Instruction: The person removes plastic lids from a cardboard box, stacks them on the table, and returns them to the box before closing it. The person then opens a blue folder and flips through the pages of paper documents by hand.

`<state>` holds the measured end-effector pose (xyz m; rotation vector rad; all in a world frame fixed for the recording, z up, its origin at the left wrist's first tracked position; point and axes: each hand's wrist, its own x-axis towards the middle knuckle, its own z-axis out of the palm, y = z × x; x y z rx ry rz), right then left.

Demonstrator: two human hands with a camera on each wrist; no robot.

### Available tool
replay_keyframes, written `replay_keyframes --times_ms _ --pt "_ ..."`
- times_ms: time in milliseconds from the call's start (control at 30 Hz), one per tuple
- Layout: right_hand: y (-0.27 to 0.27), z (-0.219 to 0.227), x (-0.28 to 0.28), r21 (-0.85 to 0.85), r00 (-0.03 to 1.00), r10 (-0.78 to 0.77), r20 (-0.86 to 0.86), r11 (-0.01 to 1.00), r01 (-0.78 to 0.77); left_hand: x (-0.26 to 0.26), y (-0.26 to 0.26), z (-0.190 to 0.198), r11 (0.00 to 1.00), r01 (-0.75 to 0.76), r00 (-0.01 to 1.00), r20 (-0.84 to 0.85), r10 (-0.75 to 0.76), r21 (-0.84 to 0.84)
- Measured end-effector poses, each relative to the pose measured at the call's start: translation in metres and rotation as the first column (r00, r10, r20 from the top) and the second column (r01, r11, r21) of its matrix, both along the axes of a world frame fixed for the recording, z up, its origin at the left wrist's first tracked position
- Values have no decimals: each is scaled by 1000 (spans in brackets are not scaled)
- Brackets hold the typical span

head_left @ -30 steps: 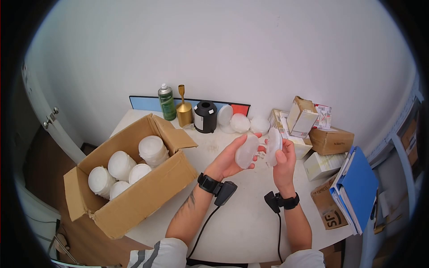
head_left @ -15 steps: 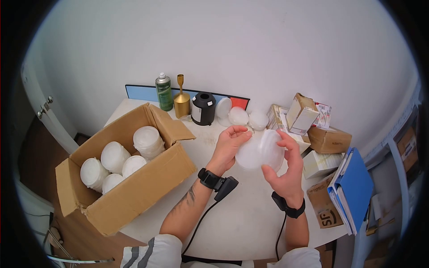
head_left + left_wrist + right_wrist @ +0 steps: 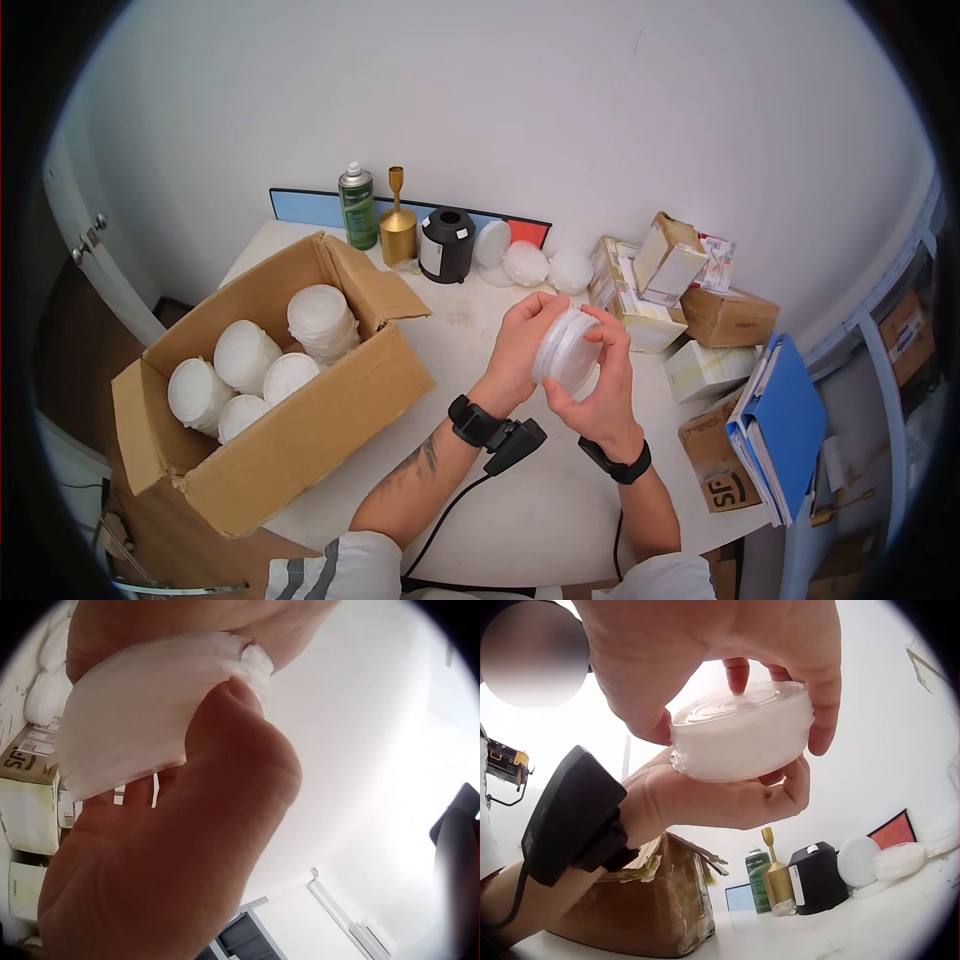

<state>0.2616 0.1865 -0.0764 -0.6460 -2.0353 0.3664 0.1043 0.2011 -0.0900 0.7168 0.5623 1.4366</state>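
Note:
In the head view both hands hold a shallow round white plastic container (image 3: pixel 570 352) above the table, turned on its side. The left hand (image 3: pixel 515 350) grips it from the left, thumb along its edge in the left wrist view. The right hand (image 3: pixel 607 388) spans the other face, fingers and thumb on opposite sides of the rim. A clear lid (image 3: pixel 739 703) with concentric rings covers the face toward the right palm. Left of the hands, an open cardboard box (image 3: pixel 310 445) holds several similar white containers (image 3: pixel 245 357), some in stacks.
Along the back stand a green spray can (image 3: pixel 357 207), a gold candlestick (image 3: pixel 398 238), a black canister (image 3: pixel 446 245) and several white round containers (image 3: pixel 526 264). Small cartons (image 3: pixel 668 260) and a blue binder (image 3: pixel 785 430) crowd the right side. Cables run from the wrist cameras.
One second ago each hand held a separate round white piece, held apart. The two pieces have come together, and both hands now grip them as one container.

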Motion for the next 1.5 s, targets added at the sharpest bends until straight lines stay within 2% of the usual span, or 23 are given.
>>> replay_keyframes --times_ms 33,100,133,200,267,333,367,433,500,567,667,733,767,833,900,967,1033,1100,1133,1200,1267,1333,1500 --pt "1 1 1 -17 1000 -14 -23 1000 14 1 1 0 1000 1 1000 8 -1 3" --pt "3 4 3 -30 999 -17 -44 999 16 -1 -3 10 990 125 985 126 -117 -62" --pt "5 4 7 8 997 -72 -22 997 72 0 -5 14 992 106 987 128 -98 -61" --pt "11 -2 9 37 995 -92 -28 995 93 2 -9 20 970 243 966 87 -244 21" --pt "9 -7 6 -31 997 -65 -42 997 64 9 -13 19 980 197 980 26 -196 -40" --pt "6 -6 3 -1 997 -71 -18 997 71 9 1 -2 922 385 909 158 -386 36" --pt "7 -10 1 -6 999 -31 -17 1000 31 7 0 -2 937 348 924 161 -348 32" --pt "11 -14 2 -9 996 12 -91 1000 -12 8 -2 4 928 371 922 108 -372 26" --pt "12 -17 1 12 996 8 -86 1000 -7 10 -1 2 925 378 914 145 -379 36" --pt "13 -19 1 -23 985 -68 -159 998 65 10 -2 3 917 396 899 186 -398 48" --pt "16 -18 8 -37 992 -110 -64 993 108 7 -6 5 902 430 896 133 -424 -20" --pt "18 -16 10 -36 999 -35 -37 999 34 6 -3 2 915 400 913 111 -394 -47" --pt "14 -13 6 -75 996 4 -86 997 -11 5 -5 7 922 385 919 111 -378 -48" --pt "15 -13 6 -35 996 53 -69 998 -56 -1 -7 13 928 369 926 104 -364 -43" --pt "16 -11 8 -25 999 34 -12 999 -34 1 -4 13 924 380 921 102 -375 -34" --pt "20 -8 13 -39 999 42 -20 998 -42 -1 -5 14 950 313 947 83 -312 -8" --pt "23 -9 15 -52 998 60 -29 997 -62 -2 -10 21 947 320 945 78 -317 -22" --pt "26 -11 18 -108 974 112 -196 985 -135 -4 -9 23 946 323 944 76 -320 -33" --pt "25 -10 18 -106 975 109 -193 986 -131 -5 -7 21 944 330 942 65 -328 -21" --pt "24 -9 14 -58 989 123 -76 990 -127 -4 -4 19 941 338 940 57 -337 -8" --pt "24 -11 10 -49 994 91 -60 994 -94 -1 -5 17 956 288 958 18 -287 -60" --pt "23 -11 9 -38 997 59 -45 997 -61 -1 -5 15 952 302 953 -1 -302 -54" --pt "26 -6 16 -118 998 27 50 993 -21 -1 0 8 947 319 942 -95 -322 -43"
